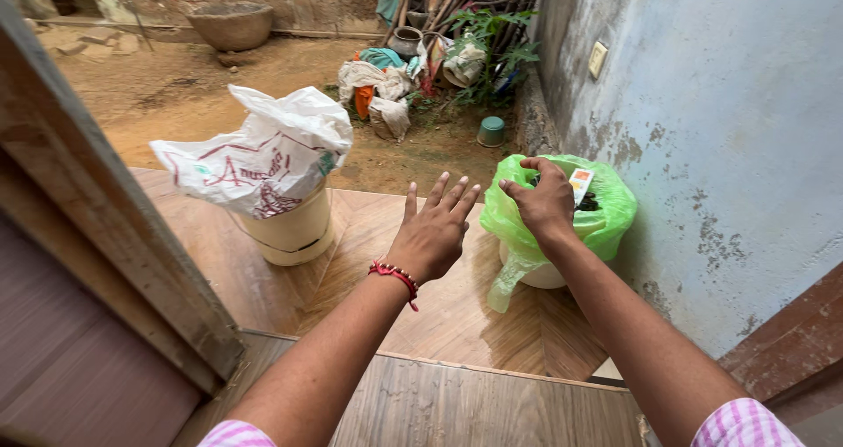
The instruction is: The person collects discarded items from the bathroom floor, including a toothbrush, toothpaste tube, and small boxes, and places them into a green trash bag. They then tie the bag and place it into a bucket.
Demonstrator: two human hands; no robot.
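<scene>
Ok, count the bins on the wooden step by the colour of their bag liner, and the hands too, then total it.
Bin with green bag liner: 1, right hand pinching its rim.
Bin with white printed bag liner: 1.
Hands: 2, the left hand open, fingers spread, touching nothing.
Total: 4.

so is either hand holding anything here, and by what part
The right hand pinches the green plastic bag at its top edge, over the white bucket. The left hand is open and holds nothing.
</scene>
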